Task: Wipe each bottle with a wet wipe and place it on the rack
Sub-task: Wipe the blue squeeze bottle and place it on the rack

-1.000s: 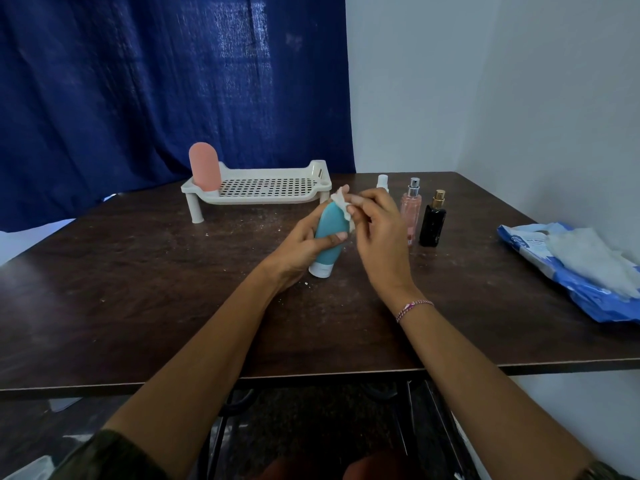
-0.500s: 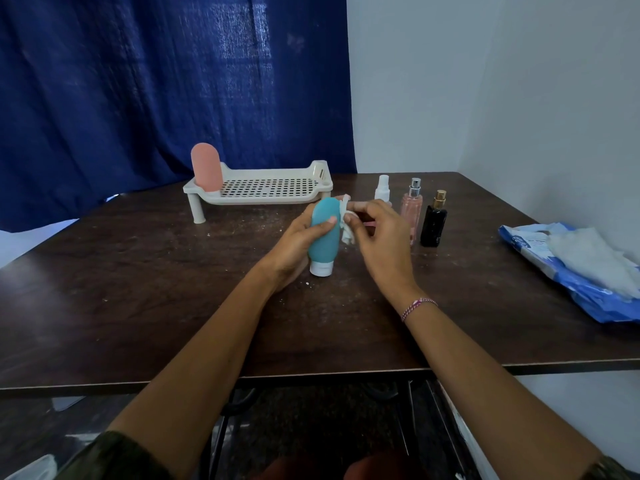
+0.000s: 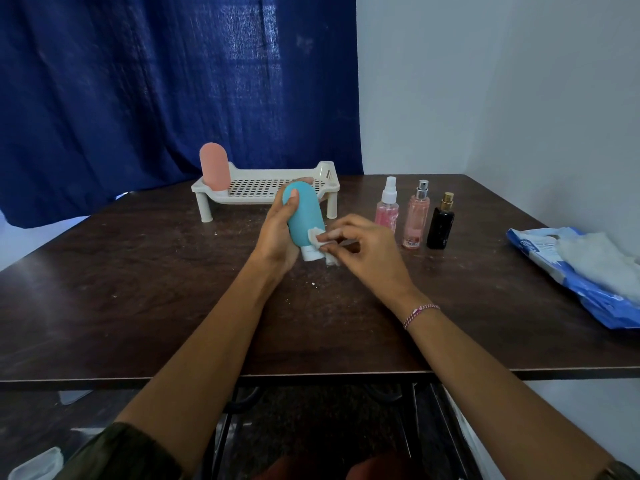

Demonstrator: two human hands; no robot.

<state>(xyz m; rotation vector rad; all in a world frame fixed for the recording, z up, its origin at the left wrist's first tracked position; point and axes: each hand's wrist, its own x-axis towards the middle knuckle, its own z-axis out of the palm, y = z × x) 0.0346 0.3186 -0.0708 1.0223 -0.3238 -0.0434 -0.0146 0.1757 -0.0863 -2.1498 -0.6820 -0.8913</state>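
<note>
My left hand grips a teal squeeze bottle with its white cap pointing down, just above the table. My right hand pinches a small white wet wipe against the bottle's lower part near the cap. Behind them stands the white perforated rack, with a pink squeeze bottle upright on its left end. To the right stand three spray bottles: a small pink one, a taller pink one and a black one.
A blue wet-wipe pack with a white wipe on top lies at the table's right edge, near the wall. White crumbs dot the dark wooden table. A blue curtain hangs behind the rack.
The wipe in my right hand has gone from the bottle's rounded top down to its cap end. My left hand has shifted its grip higher on the bottle.
</note>
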